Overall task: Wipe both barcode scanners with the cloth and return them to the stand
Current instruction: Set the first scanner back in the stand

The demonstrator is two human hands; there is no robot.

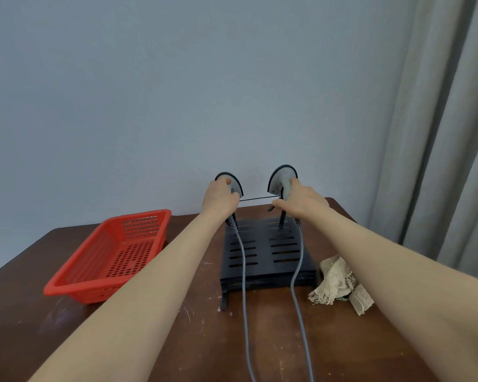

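Head view
Left hand (218,198): closed round the handle of the left scanner (235,185), fingers curled, thumb up near the scanner's head.
Left scanner: its head rises just above and beyond the hand, at the far end of the stand (268,255); the handle is hidden inside the grip.
Right hand (301,201): wrapped round the handle of the right scanner (282,178), knuckles toward the camera.
Right scanner: its head stands up to the left of the hand, above the stand's far right post (281,220); whether it sits on the stand cannot be told.
Look of the scanners: grey bodies, each with a hooded head edged by a dark rim; a thin dark bar (255,199) runs between the two.
Cables: a grey cable (243,271) drops from each handle, crosses the stand and runs toward the camera along the tabletop (149,340).
Stand: black, slotted top plate, raised on legs, in the middle of the dark wooden tabletop.
Cloth (340,282): beige, frayed, crumpled just beside the stand's near right corner, under the right forearm, touched by neither hand.
Basket (108,257): red, perforated, left of the stand.
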